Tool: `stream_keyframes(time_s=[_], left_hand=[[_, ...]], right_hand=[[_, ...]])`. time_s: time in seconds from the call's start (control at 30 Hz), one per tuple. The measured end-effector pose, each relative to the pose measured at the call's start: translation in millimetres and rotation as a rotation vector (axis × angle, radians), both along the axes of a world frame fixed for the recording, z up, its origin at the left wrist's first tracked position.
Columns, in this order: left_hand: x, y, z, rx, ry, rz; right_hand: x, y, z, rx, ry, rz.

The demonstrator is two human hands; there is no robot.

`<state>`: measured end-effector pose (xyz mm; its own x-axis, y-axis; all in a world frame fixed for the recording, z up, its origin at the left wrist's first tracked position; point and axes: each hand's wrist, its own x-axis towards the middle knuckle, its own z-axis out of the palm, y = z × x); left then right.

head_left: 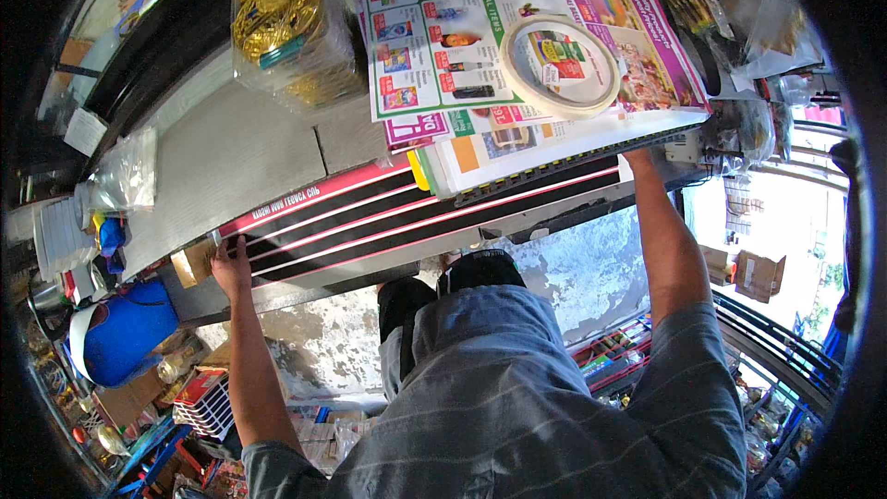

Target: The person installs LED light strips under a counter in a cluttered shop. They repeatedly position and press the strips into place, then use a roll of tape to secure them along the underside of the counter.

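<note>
- Head view: a long black strip (342, 233) with red borders and white lines lies flat on the grey counter (245, 143), spanning from one hand to the other.
- Its long axis runs crosswise in front of the person, slanting — the left end sits nearer the body, the right end farther off; lettering on its far border faces away, upside down to the person.
- Left hand (231, 266): fingers bent at the strip's left end, beside a small cardboard box (192, 263); pinching or just pressing, I cannot tell.
- Right hand (637, 164): at the strip's right end, mostly hidden, so its grip cannot be told.
- Between the hands and beyond, flyers (420, 46) overlap the strip — a pale ring (573, 111) on top.
- Beyond the left hand, a clear tub (286, 23) holds gold-coloured things.
</note>
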<state>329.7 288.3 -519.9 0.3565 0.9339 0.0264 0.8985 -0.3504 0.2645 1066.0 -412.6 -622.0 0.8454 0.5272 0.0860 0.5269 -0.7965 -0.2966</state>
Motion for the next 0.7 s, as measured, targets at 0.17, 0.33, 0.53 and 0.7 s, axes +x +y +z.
stream_keyframes(time_s=[0.17,0.33,0.53,0.7], left_hand=[[-1.8,-1.0,-0.7,0.124,0.06,-0.084],[8.4,-11.5,10.2,0.175,0.015,-0.098],[6.7,-63.4,32.1,0.335,-0.101,-0.078],[-45.1,-182.1,24.9,0.294,-0.115,-0.083]], right_hand=[[-37.4,24.7,41.1,-0.224,-0.199,-0.103],[-75.6,28.1,100.6,-0.07,-0.027,-0.523],[-150.6,-14.9,111.3,0.302,-0.253,-0.511],[-232.5,-76.4,71.0,0.225,-0.154,-0.816]])
